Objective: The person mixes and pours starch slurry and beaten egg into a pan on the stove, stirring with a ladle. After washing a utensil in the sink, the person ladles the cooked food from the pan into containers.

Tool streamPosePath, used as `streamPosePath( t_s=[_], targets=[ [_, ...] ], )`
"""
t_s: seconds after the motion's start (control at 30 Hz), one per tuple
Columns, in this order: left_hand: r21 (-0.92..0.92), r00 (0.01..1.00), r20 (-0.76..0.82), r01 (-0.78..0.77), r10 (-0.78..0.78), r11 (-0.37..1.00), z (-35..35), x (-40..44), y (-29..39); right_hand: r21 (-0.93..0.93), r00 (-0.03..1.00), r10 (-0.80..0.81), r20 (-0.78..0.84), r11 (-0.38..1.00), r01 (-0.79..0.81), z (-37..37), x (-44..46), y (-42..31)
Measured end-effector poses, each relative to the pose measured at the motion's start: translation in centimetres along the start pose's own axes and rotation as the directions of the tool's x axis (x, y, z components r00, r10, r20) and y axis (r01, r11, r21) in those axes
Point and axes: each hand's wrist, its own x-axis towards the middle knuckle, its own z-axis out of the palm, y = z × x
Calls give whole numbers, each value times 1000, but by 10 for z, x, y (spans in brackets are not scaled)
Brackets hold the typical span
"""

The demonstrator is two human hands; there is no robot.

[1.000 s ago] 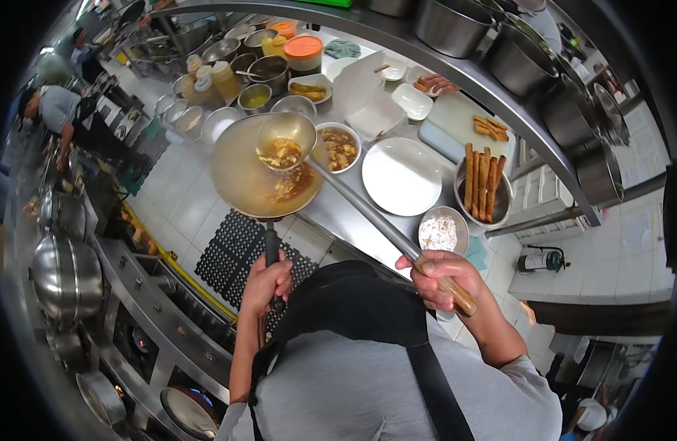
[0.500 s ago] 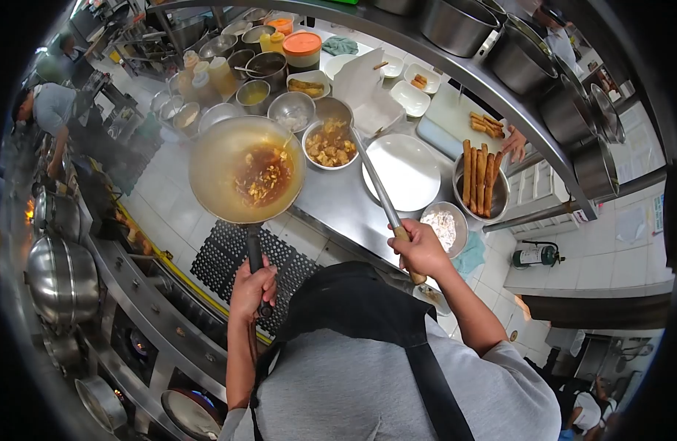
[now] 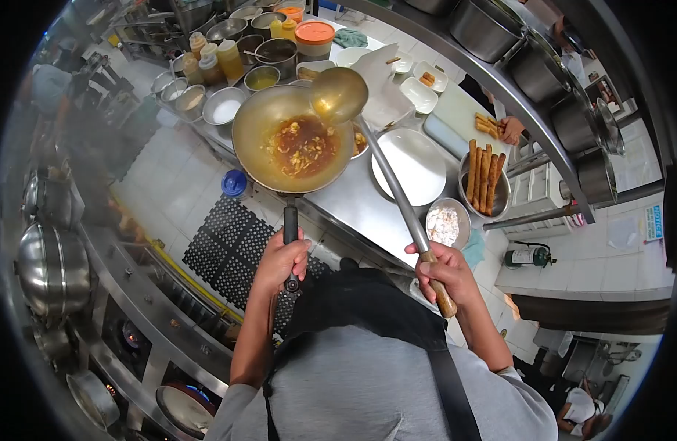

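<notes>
My left hand [image 3: 282,262] is closed around the black handle of a wok [image 3: 257,117], held at the table's edge. Brown sauce with pale bits [image 3: 303,145] lies in the wok. My right hand [image 3: 445,272] grips the wooden end of a long-handled ladle [image 3: 401,184]. The ladle's bowl [image 3: 340,94] is over the wok's right rim, its inside wet with sauce. A bowl of food pieces [image 3: 360,142] is mostly hidden behind the wok and ladle. To its right lies a white oval plate [image 3: 412,167].
A steel bowl [image 3: 505,195] holds several long fried rolls [image 3: 482,178]. Beside it is a bowl of white, flaky food [image 3: 443,225]. Another person's hand [image 3: 512,130] is at cut rolls on a board. Burners with lit flames [image 3: 199,393] stand at lower left; a pot shelf [image 3: 500,81] crosses above.
The wok has moved right, now covering most of the bowl of food pieces. The ladle's bowl has lifted off that bowl to the wok's rim.
</notes>
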Motion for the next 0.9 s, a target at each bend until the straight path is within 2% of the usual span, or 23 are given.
streamPosePath(
  t_s=[0.13,0.33,0.43,0.47,0.57,0.6,0.7,0.9],
  targets=[
    [-5,997,72,-23,23,1000,8,7,2,-148,999,39,-24,988,-42,5,-3,2],
    [17,997,71,-23,22,1000,14,2,7,-401,992,110,-59,907,-125,6,-7,4],
    [21,998,61,-29,28,999,11,-1,3,-107,974,220,61,971,-213,2,-13,-1],
    [17,998,60,-32,31,999,10,-2,1,-15,971,214,109,977,-213,1,-15,3],
    [22,999,25,-31,30,999,8,-9,3,369,934,215,285,875,-314,-5,-16,6],
    [19,999,15,-33,32,999,8,-12,3,436,923,167,348,842,-317,-9,-14,10],
    [-21,999,-15,-31,30,999,5,-17,3,500,907,126,401,800,-332,-10,-14,5],
    [-45,997,-71,-12,9,999,-9,-31,6,478,937,16,349,857,-193,-16,-9,-13]
  ],
)
